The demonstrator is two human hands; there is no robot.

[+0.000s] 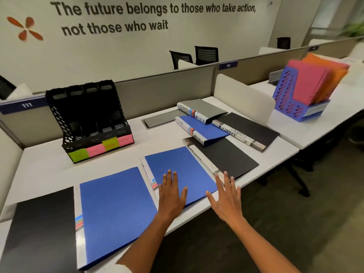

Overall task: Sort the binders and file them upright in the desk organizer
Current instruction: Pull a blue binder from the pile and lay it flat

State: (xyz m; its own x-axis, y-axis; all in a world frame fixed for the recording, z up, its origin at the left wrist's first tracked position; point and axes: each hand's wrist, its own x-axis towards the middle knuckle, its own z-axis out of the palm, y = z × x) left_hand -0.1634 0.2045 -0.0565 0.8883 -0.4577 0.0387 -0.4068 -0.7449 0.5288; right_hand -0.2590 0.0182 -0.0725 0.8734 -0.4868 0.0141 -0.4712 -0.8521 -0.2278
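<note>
Head view: left hand (171,196) flat, fingers straight and spread, resting on a blue binder (183,172). Right hand (226,200) flat too, fingers apart, gripping nothing, at that binder's right edge by the desk (49,168) front. Second blue binder (116,209) just left of the left hand. More binders (208,123) lie beyond the hands. Black desk organizer (90,119) far left-back, slots showing no binders.
</note>
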